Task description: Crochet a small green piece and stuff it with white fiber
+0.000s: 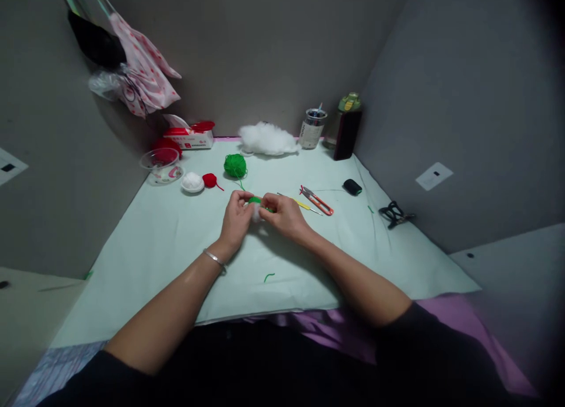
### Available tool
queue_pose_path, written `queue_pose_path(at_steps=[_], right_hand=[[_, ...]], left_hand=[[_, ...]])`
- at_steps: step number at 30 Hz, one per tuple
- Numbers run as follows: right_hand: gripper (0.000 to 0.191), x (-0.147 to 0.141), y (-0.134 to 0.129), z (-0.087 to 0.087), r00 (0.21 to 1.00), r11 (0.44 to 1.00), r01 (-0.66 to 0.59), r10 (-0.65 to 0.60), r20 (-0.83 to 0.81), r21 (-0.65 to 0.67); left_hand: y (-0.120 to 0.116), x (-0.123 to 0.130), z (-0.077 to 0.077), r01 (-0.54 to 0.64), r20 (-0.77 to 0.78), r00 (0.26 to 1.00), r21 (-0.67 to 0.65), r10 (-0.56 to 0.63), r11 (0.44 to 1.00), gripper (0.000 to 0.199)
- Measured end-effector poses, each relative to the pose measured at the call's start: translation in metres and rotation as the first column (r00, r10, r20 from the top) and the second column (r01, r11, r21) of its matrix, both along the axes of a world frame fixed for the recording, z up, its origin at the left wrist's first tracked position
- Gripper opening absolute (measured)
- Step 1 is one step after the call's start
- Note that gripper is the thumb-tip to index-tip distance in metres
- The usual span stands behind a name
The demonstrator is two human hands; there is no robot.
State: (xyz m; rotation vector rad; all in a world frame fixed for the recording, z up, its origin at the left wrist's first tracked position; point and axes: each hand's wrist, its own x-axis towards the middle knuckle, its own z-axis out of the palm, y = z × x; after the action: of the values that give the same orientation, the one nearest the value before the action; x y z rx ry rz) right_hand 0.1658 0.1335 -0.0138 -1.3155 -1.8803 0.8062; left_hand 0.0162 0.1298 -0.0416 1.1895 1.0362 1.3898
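Left hand (238, 215) and right hand (282, 214) both pinched on a small green piece (255, 200), white tuft (256, 212) between the thumbs. Fingers cover most of it, so which digit grips what is hard to call. Landmark = green yarn ball (235, 166): piece sits nearer the person than the ball, slightly right of it.

Rest of tabletop (145, 254), relative to the ball:
- right, nearer the person: yellow-handled hook (303, 205), partly behind the right hand; orange-handled snips (316, 199) just beside it
- nearer the person, beyond the hands' side: loose green strand (269, 277)
- left, slightly nearer: red yarn ball (209, 180), then white yarn ball (192, 181); clear tub (162, 177) further left
- behind, left: red-and-white box (189, 137)
- behind, right: white fluff heap (267, 139), then pen jar (312, 129)
- well right: small black item (352, 187)
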Motion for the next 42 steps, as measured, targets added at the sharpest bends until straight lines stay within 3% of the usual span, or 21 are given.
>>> queue_pose_path(at_steps=[5, 9, 14, 19, 25, 31, 36, 42], right_hand=[[0.017, 0.009, 0.008, -0.005, 1.0, 0.999, 0.018, -0.018, -0.009, -0.027], [0.017, 0.017, 0.01, 0.0, 0.996, 0.996, -0.081, 0.08, -0.023, -0.043], [0.013, 0.014, 0.0, 0.007, 0.981, 0.98, -0.193, 0.193, -0.014, -0.039], [0.008, 0.002, -0.012, 0.007, 0.985, 0.985, -0.172, 0.172, 0.021, 0.001], [0.007, 0.007, -0.003, 0.005, 0.998, 0.998, -0.053, 0.051, 0.049, 0.039], [0.018, 0.018, 0.014, -0.001, 1.0, 1.0, 0.021, -0.021, 0.008, -0.016], [0.021, 0.013, 0.008, 0.0, 0.994, 0.99, -0.11, 0.108, -0.024, -0.088], [0.013, -0.001, -0.006, 0.0, 0.996, 0.994, -0.092, 0.093, 0.007, -0.054]], left_hand=[[-0.005, -0.004, 0.006, 0.11, 0.012, 0.994, -0.004, -0.11, 0.994, 0.03], [-0.003, -0.006, 0.008, 0.159, 0.021, 0.987, -0.018, -0.158, 0.987, 0.034], [0.002, -0.004, 0.003, 0.046, -0.003, 0.999, -0.023, -0.047, 0.999, 0.028], [0.002, -0.002, -0.001, -0.028, -0.005, 1.0, -0.054, 0.028, 0.998, 0.019], [-0.005, 0.0, 0.005, 0.045, 0.07, 0.997, -0.077, -0.039, 0.996, 0.018], [-0.007, 0.003, 0.005, 0.124, 0.067, 0.99, -0.032, -0.121, 0.992, 0.034], [0.002, 0.002, -0.003, 0.047, 0.005, 0.999, -0.024, -0.047, 0.999, 0.029], [0.008, 0.0, -0.006, -0.079, -0.033, 0.996, -0.026, 0.078, 0.997, 0.023]])
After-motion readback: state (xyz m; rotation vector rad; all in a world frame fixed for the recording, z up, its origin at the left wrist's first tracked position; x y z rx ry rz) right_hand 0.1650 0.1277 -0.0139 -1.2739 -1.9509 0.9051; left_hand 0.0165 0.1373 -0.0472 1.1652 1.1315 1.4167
